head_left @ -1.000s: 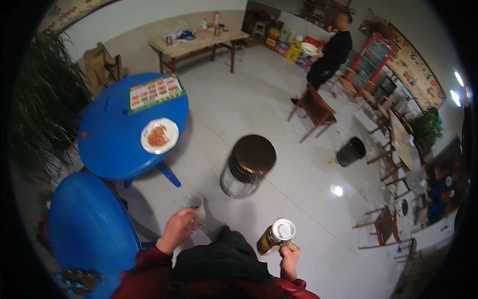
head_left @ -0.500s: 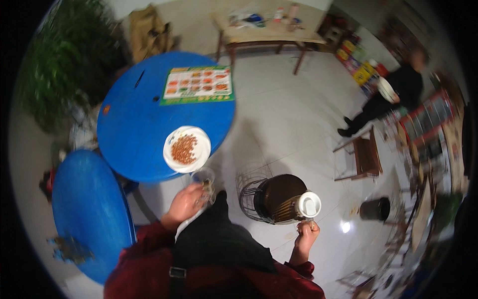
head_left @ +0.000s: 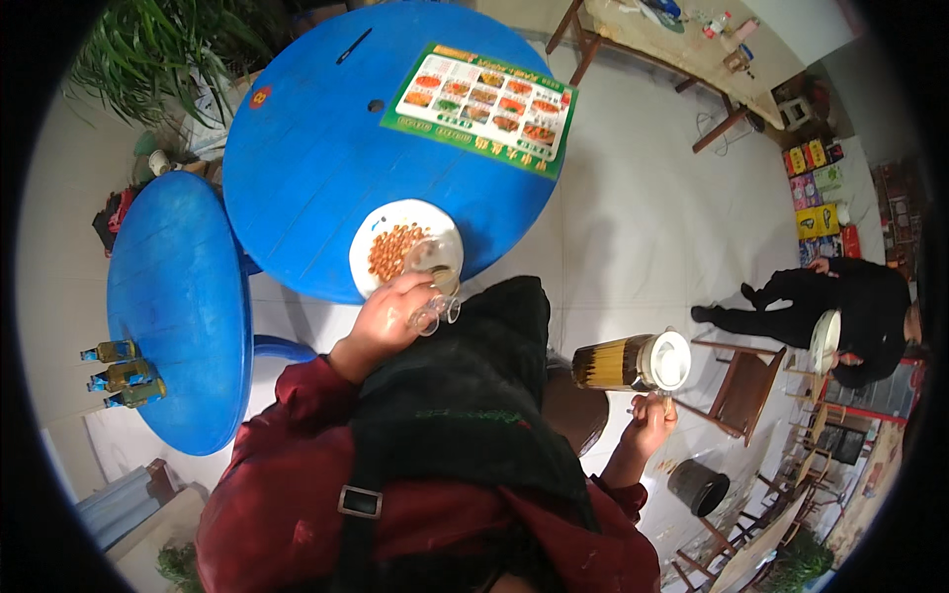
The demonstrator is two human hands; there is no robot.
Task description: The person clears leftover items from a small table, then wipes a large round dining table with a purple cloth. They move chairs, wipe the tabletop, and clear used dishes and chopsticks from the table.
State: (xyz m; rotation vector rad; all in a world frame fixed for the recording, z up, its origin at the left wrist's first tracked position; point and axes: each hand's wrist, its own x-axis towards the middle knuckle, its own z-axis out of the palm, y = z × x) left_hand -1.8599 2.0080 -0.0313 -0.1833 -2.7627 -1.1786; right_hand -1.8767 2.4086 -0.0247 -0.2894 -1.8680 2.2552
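The step in hand appears to be holding drinkware beside the round blue plastic tabletop (head_left: 297, 198): the left hand (head_left: 390, 316) has its fingers wrapped around clear glasses (head_left: 431, 259), which overlap a round white plate (head_left: 437, 219) of reddish-brown nuts (head_left: 393, 245) in view; the right hand (head_left: 650, 420) has its fingers closed at the handle of a gold-and-dark striped, white-lidded pitcher (head_left: 611, 365). Lowering the glasses calls for clearance from the plate; what the pitcher contains is unclear.

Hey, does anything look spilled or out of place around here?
Yes: brown scraps lie on the floor beside the black bin rather than inside it, too small to identify. The menu sits askew, its right corner poking past the edge of the blue table.
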